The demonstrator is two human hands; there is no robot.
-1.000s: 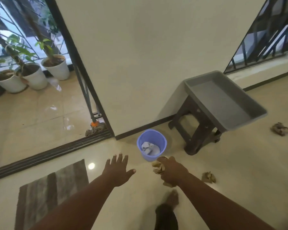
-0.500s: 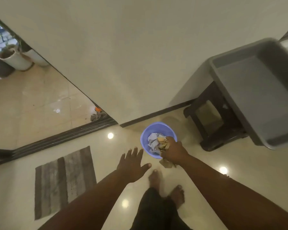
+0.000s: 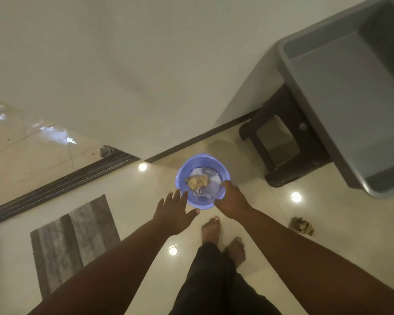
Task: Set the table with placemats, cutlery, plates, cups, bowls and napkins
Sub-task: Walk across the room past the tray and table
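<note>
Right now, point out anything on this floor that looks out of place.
One crumpled brown wad lies loose on the tiles to the right of the feet, apart from the blue bin. A similar brown wad already sits in the bin on white paper, so this one looks like missed litter. Nothing else stands out.

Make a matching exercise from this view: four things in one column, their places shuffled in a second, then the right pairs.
Things:
1. blue bin
2. striped mat
3. grey tub
4. crumpled brown paper

Places:
A. on the dark stool, upper right
B. on the floor right of the right arm
C. on the floor at lower left
D. near the wall, just beyond both hands

Pairs: 1-D, 2-C, 3-A, 4-B
</note>
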